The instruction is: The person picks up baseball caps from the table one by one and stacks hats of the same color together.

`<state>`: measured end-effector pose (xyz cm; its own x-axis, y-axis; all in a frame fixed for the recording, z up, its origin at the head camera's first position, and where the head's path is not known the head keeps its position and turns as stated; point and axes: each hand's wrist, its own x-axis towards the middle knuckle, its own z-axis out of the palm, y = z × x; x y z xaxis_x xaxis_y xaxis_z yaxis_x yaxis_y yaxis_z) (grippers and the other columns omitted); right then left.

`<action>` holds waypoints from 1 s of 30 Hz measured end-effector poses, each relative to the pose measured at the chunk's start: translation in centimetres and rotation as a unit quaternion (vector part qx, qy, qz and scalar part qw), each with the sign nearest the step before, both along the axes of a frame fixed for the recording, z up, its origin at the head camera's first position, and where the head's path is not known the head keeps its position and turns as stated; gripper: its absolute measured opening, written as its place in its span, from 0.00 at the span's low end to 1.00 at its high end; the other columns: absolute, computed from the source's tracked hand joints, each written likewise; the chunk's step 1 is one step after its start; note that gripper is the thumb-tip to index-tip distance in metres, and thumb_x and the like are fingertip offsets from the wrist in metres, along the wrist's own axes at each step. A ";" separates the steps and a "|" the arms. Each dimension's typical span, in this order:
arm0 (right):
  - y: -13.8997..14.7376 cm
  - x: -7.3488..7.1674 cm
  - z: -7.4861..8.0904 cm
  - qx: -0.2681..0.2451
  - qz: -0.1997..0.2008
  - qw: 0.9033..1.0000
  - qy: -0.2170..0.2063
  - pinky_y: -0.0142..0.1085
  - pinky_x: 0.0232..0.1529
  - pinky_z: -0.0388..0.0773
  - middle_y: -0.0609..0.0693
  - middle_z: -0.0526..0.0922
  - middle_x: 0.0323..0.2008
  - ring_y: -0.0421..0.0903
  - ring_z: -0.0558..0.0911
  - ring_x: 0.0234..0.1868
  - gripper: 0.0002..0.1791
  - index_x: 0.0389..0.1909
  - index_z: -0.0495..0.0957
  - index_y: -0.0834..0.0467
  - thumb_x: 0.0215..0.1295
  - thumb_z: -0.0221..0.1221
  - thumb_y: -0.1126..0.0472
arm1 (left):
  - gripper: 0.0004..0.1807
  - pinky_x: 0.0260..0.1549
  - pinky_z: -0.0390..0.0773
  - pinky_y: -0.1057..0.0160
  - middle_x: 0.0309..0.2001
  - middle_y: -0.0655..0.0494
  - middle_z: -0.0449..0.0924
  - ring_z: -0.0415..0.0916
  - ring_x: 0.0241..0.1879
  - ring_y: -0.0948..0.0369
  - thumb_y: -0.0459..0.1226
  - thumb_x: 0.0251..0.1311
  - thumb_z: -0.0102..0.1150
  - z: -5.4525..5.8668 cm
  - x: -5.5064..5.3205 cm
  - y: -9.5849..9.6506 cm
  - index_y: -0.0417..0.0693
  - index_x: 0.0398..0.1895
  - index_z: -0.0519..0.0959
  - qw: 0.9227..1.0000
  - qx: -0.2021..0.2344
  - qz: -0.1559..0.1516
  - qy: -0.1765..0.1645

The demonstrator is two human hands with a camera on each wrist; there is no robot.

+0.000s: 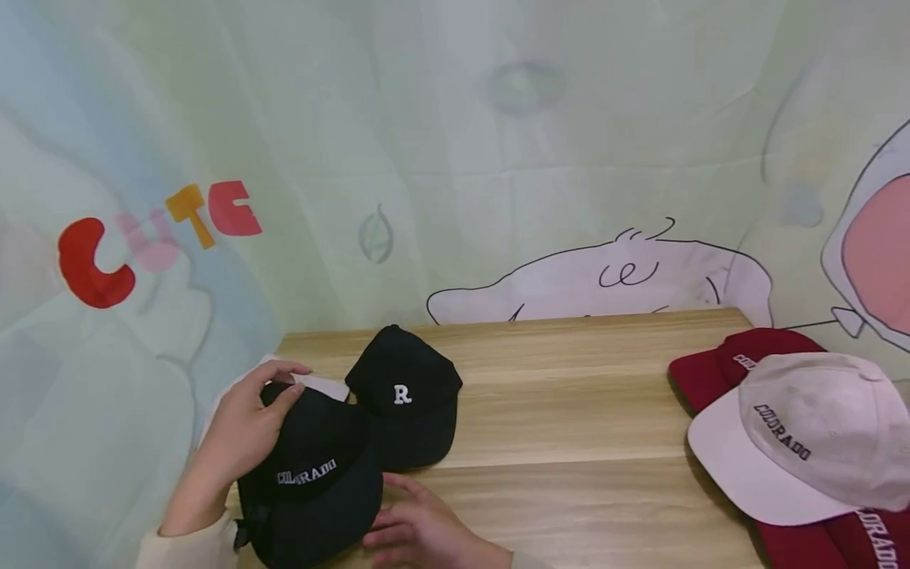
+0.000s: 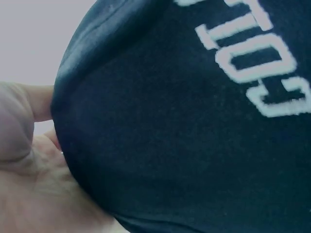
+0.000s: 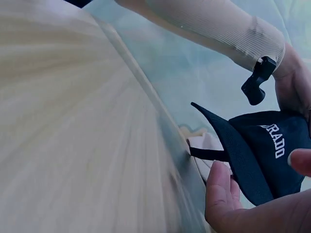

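My left hand (image 1: 245,423) grips the top of a black baseball cap (image 1: 320,435) with white COLORADO lettering, thumb and fingers on its crown. Close up, that cap (image 2: 146,121) fills most of the left wrist view. My right hand (image 1: 430,529) is beside the brim with its fingers spread. In the right wrist view, the fingers (image 3: 221,191) are by the brim's edge; whether they touch it I cannot tell. A thin black strap (image 3: 209,154) hangs below the cap. Behind it sits another black cap (image 1: 408,427) with a white R.
Something white (image 1: 325,387), mostly hidden, lies behind the held cap. On the right of the wooden table (image 1: 569,395) a pale cap (image 1: 817,435) with COLORADO lettering overlaps dark red caps (image 1: 711,371). A printed curtain (image 1: 462,158) hangs behind the table.
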<state>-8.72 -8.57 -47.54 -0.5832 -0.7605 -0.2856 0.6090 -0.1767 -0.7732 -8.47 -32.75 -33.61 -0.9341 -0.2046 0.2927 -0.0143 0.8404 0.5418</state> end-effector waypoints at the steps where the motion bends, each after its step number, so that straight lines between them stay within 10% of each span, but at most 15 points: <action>1: 0.0 -0.1 -0.1 0.010 -0.009 1.000 0.007 0.48 0.50 0.87 0.52 0.84 0.40 0.45 0.87 0.40 0.33 0.75 0.60 0.57 0.70 0.55 0.64 | 0.12 0.46 0.70 0.53 0.48 0.46 0.82 0.78 0.52 0.46 0.37 0.75 0.57 0.0 -0.3 0.2 0.49 0.57 0.82 1.000 0.005 -0.003 0.000; 14: 0.9 -1.0 -1.0 0.064 -0.112 0.986 0.110 0.36 0.28 0.86 0.61 0.89 0.37 0.47 0.89 0.30 0.20 0.65 0.66 0.59 0.76 0.57 0.64 | 0.13 0.52 0.72 0.49 0.46 0.44 0.83 0.78 0.55 0.46 0.37 0.76 0.56 0.0 -3.7 2.5 0.45 0.57 0.81 0.997 0.061 -0.036 -0.034; 30: 2.2 -2.2 -1.4 0.107 -0.154 0.969 0.159 0.34 0.25 0.81 0.61 0.88 0.31 0.45 0.87 0.26 0.14 0.56 0.67 0.62 0.75 0.58 0.66 | 0.12 0.56 0.73 0.46 0.44 0.47 0.80 0.78 0.52 0.48 0.37 0.75 0.57 -0.3 -9.0 4.5 0.47 0.58 0.80 0.990 0.068 -0.106 -0.057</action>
<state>-10.91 -6.37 -48.97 -0.8576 -0.4797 -0.1857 0.2778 -0.1281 -0.9521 -17.45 -28.22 -33.94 -0.9857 -0.0306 0.1656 0.0866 0.7511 0.6545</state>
